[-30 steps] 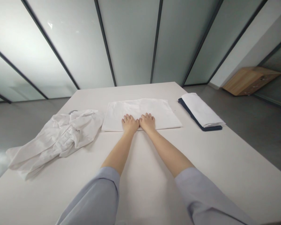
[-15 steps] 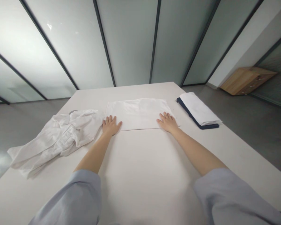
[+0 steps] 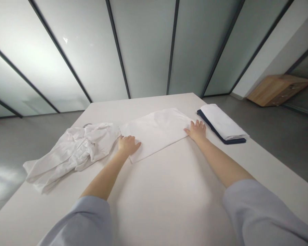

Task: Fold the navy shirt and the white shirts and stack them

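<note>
The white cloth [image 3: 159, 128] lies flat on the tabletop [image 3: 164, 191], between the left hand [image 3: 128, 146] and the right hand [image 3: 197, 131]. It is set at an angle: its front edge runs from a corner just nearer the wearer than the left hand up to the right hand. The left hand rests at the left end of the cloth, thumb extended toward the right hand and fingers partly bent; whether they grip the fabric cannot be told from this angle. The right hand is at the opposite end, palm down, fingers and thumb spread apart. A crumpled white garment [image 3: 79, 147] lies just left of the left hand. To the right of the right hand, a white folded bundle [image 3: 223, 123] sits on top of a dark blue folded bundle [image 3: 235, 141]. Beyond both hands, past the far edge of the tabletop, stands a frosted glass wall [image 3: 149, 44]. A wooden cabinet [image 3: 274, 89] is well apart from the right hand, farther off to its right.
</note>
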`<action>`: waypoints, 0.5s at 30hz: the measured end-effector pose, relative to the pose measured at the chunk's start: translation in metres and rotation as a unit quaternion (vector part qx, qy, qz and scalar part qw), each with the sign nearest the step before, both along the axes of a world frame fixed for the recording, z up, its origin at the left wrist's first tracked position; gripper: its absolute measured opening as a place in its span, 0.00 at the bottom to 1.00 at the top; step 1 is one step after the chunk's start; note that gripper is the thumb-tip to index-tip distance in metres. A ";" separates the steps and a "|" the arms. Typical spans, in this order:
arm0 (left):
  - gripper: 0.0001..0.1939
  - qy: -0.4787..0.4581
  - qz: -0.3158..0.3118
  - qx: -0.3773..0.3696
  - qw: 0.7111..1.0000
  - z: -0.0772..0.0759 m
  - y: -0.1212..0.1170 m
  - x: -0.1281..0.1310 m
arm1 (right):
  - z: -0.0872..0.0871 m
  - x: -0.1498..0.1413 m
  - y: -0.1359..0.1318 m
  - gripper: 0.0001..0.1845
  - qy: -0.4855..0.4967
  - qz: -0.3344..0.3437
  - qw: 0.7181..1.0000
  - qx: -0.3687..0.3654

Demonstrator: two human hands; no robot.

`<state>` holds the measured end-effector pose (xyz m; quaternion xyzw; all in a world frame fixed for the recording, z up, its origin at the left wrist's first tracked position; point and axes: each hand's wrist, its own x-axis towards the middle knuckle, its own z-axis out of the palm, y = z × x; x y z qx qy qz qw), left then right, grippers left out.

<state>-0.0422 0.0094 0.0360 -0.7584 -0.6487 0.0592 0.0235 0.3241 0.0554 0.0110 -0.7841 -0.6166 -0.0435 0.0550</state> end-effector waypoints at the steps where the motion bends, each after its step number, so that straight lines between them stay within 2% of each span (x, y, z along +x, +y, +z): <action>1: 0.28 -0.015 -0.023 0.006 1.000 -0.001 0.001 0.002 | 0.003 -0.009 -0.001 0.35 0.000 0.005 1.000 0.017; 3: 0.30 -0.041 -0.071 0.031 0.996 -0.008 0.004 0.007 | 0.007 -0.035 -0.008 0.34 0.013 0.048 0.998 0.027; 5: 0.33 -0.055 -0.101 0.034 0.993 -0.019 0.008 0.011 | 0.006 -0.067 -0.019 0.34 0.046 0.097 0.994 -0.002; 7: 0.35 -0.063 -0.097 0.010 0.993 -0.029 0.008 0.015 | -0.001 -0.095 -0.032 0.37 0.084 0.131 0.986 -0.051; 9: 0.36 -0.071 -0.080 -0.005 0.994 -0.034 0.005 0.018 | -0.011 -0.111 -0.041 0.39 0.094 0.161 0.979 -0.082; 12: 0.37 -0.073 -0.060 -0.004 0.996 -0.033 -0.007 0.024 | -0.020 -0.108 -0.038 0.38 0.079 0.192 0.975 -0.078; 15: 0.38 -0.066 -0.068 0.008 0.995 -0.027 -0.026 0.032 | -0.021 -0.085 -0.020 0.37 0.073 0.188 0.977 -0.064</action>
